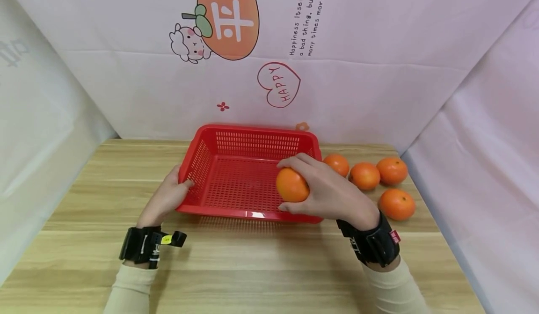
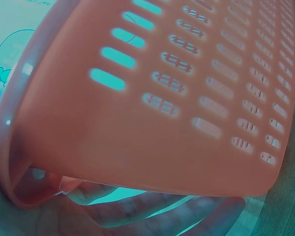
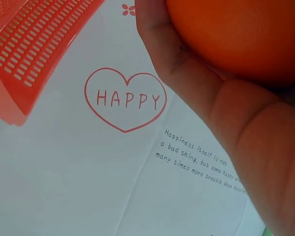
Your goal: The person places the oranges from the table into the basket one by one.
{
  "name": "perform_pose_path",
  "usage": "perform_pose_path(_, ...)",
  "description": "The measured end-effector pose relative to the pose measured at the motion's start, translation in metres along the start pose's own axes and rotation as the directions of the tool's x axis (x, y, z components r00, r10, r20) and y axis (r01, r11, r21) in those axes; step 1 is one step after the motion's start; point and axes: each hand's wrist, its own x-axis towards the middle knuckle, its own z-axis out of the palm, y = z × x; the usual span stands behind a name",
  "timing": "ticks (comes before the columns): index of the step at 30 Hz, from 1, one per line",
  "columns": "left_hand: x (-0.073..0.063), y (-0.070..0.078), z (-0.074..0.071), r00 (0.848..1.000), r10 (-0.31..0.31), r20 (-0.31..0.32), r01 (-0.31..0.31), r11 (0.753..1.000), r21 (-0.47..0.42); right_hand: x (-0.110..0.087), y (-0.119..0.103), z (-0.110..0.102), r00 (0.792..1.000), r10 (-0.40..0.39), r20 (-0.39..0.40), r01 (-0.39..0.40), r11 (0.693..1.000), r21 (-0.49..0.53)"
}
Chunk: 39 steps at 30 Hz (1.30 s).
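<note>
A red plastic basket (image 1: pixel 246 215) with slotted walls sits at the back of the wooden table, its inside bare. My left hand (image 1: pixel 169 194) grips its left rim, thumb over the edge; in the left wrist view the fingers (image 2: pixel 137 209) run along the outside of the basket wall (image 2: pixel 113 132). Above the basket's right part, my right hand (image 1: pixel 322 187) holds an orange (image 1: pixel 292 185) between thumb and fingers. Close up in the right wrist view, the orange (image 3: pixel 241 39) rests against the curled hand (image 3: pixel 206 93).
Right of the basket lie several more oranges, among them one at the front (image 1: pixel 396 204) and one farther back (image 1: pixel 392 170). A white printed cloth (image 1: pixel 358 98) hangs behind the table (image 1: pixel 252 267), with white cloth on both sides.
</note>
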Motion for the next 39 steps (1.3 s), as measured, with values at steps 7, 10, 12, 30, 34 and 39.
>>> perform_pose_path(7, -0.001, 0.002, 0.001, 1.000, -0.005, -0.004, 0.005, 1.000, 0.004, 0.006, 0.001, 0.003, 1.000, 0.002, 0.011, -0.002, 1.000, 0.005)
perform_pose_path(10, -0.002, 0.002, 0.001, 1.000, -0.008, -0.007, 0.009, 1.000, 0.010, 0.011, 0.001, 0.005, 1.000, 0.004, 0.021, -0.004, 1.000, 0.001)
perform_pose_path(12, -0.002, 0.001, 0.001, 1.000, -0.009, -0.010, 0.009, 1.000, 0.012, 0.015, 0.001, 0.006, 1.000, 0.009, 0.029, -0.009, 1.000, 0.001)
perform_pose_path(30, -0.002, 0.001, 0.000, 1.000, 0.007, -0.017, -0.007, 1.000, 0.006, 0.044, -0.002, 0.014, 0.998, -0.012, 0.066, 0.009, 0.999, 0.040)
perform_pose_path(34, -0.002, 0.001, 0.000, 1.000, 0.005, -0.018, -0.005, 1.000, 0.000, 0.052, -0.001, 0.016, 0.997, -0.024, 0.072, 0.021, 0.998, 0.052)
perform_pose_path(39, -0.002, 0.001, 0.000, 1.000, 0.000, -0.027, 0.001, 1.000, 0.008, 0.063, 0.003, 0.018, 0.996, -0.051, 0.069, 0.047, 0.997, 0.062)
